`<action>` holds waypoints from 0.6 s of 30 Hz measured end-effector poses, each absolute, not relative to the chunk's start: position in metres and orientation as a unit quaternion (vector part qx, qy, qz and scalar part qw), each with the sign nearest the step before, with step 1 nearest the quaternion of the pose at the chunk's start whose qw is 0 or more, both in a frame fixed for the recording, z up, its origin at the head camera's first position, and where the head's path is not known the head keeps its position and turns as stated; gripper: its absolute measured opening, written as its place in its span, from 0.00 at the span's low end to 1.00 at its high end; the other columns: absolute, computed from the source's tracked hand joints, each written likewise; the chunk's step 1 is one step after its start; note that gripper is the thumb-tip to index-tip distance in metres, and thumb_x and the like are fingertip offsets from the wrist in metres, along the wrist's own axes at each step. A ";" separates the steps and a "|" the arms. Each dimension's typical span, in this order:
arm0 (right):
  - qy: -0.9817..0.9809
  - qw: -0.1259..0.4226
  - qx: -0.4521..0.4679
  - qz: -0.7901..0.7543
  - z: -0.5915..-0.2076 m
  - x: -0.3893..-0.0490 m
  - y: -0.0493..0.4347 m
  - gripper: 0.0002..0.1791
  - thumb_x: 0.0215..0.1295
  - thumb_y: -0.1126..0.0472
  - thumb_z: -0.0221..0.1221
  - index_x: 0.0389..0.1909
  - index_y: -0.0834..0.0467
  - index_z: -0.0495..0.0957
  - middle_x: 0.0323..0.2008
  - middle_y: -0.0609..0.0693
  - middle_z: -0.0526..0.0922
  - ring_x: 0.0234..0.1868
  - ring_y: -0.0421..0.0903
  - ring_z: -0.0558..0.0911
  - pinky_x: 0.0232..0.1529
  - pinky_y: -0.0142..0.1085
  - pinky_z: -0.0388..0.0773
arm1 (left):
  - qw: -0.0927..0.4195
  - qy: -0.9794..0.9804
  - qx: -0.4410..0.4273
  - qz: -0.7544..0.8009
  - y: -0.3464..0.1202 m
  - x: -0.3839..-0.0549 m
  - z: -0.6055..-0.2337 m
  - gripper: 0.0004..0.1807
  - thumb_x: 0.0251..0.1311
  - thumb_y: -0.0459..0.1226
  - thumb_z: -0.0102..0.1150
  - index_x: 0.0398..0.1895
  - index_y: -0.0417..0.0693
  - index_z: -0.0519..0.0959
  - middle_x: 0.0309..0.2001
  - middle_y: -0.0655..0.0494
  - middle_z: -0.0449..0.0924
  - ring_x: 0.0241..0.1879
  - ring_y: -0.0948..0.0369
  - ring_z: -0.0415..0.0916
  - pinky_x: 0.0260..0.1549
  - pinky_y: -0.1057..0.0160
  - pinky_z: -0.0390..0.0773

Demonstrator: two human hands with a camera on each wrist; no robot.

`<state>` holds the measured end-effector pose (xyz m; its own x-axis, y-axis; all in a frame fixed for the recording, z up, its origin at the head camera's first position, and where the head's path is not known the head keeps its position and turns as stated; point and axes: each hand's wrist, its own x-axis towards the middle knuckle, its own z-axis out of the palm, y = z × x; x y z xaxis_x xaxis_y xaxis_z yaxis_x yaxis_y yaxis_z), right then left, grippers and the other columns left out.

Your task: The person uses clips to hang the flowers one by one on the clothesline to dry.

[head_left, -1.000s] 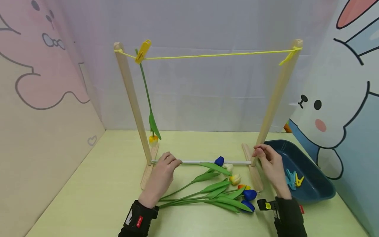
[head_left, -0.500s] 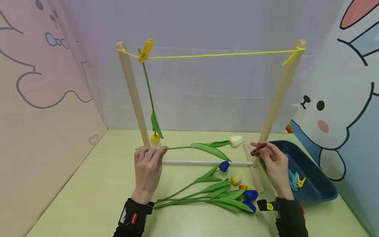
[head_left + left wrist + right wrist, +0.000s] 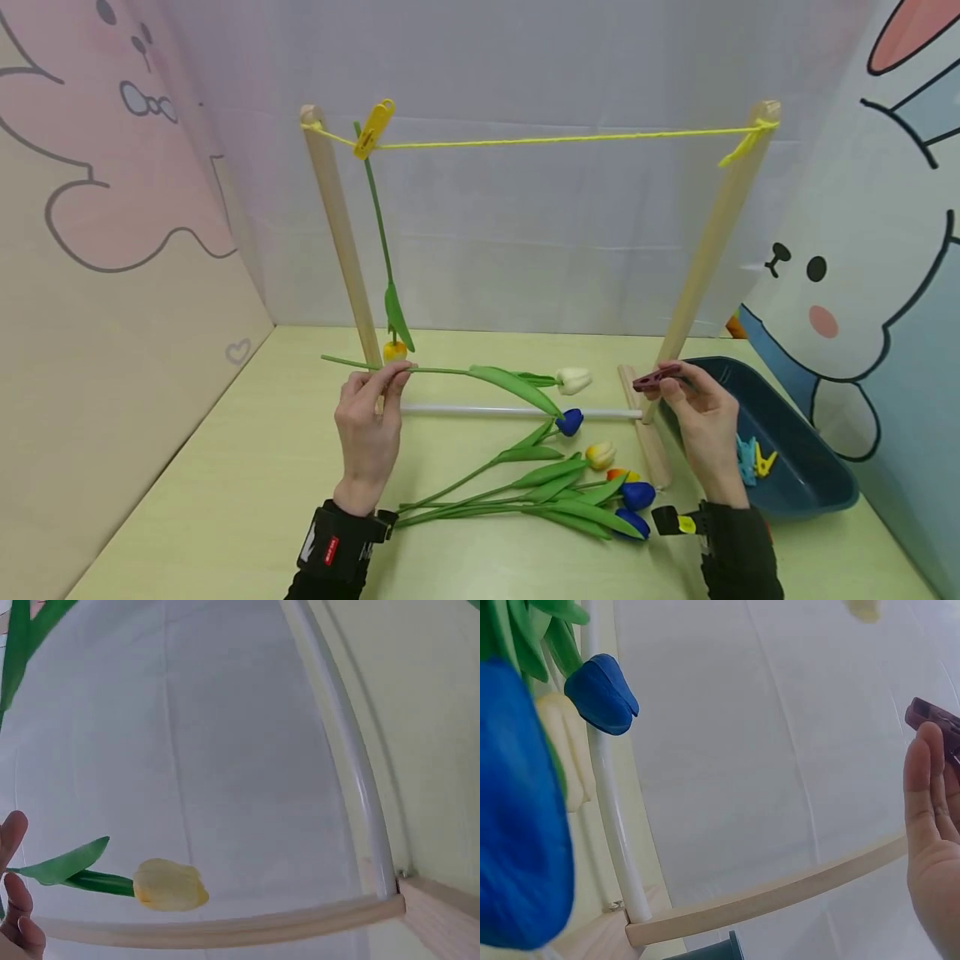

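Note:
My left hand [image 3: 369,442] pinches the green stem of a white tulip [image 3: 573,381], which lies almost level above the table with its bloom to the right. In my right hand [image 3: 702,429] is a dark red clothespin [image 3: 654,379], held between thumb and fingers; the right wrist view shows its end past the fingertips. A yellow clothespin [image 3: 373,131] clips a yellow tulip [image 3: 394,350] upside down to the yellow string [image 3: 555,140], near the left post. Below my hands, several tulips with blue, yellow and orange blooms lie on the table, among them a blue tulip [image 3: 570,422].
Two wooden posts, a left post [image 3: 337,225] and a right post [image 3: 712,242], carry the string. A white rod [image 3: 510,411] joins them low down. At right stands a dark blue basin [image 3: 810,467] with blue and yellow clothespins [image 3: 747,460] inside.
My left hand has lifted the white tulip off the pile and moved slightly left with it. The dark red clothespin has come into sight in my right hand, which has turned slightly.

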<state>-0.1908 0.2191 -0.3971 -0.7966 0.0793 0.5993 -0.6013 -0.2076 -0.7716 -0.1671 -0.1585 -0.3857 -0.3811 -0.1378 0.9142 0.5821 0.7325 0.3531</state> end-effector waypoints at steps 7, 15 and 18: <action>-0.581 0.224 0.234 0.747 -0.397 -0.193 0.218 0.11 0.71 0.77 0.52 0.50 0.76 0.77 0.38 0.49 0.90 0.35 0.40 0.88 0.41 0.27 0.84 | 0.478 -0.720 -0.138 -0.483 -0.158 -0.161 -0.373 0.10 0.59 0.23 0.65 0.43 0.38 0.85 0.35 0.46 0.89 0.30 0.71 0.75 0.31 0.72 0.63; -0.627 0.217 0.222 0.715 -0.389 -0.191 0.217 0.12 0.70 0.77 0.53 0.49 0.69 0.81 0.38 0.43 0.89 0.37 0.37 0.89 0.45 0.25 0.83 | 0.436 -0.657 -0.176 -0.589 -0.161 -0.166 -0.364 0.08 0.68 0.27 0.58 0.47 0.35 0.80 0.46 0.64 0.89 0.38 0.72 0.80 0.33 0.72 0.64; -0.635 0.217 0.228 0.706 -0.381 -0.193 0.212 0.12 0.70 0.76 0.54 0.50 0.71 0.80 0.38 0.43 0.90 0.38 0.37 0.88 0.48 0.25 0.82 | 0.417 -0.645 -0.200 -0.608 -0.160 -0.170 -0.355 0.08 0.70 0.29 0.56 0.49 0.36 0.79 0.46 0.58 0.88 0.37 0.69 0.80 0.34 0.74 0.68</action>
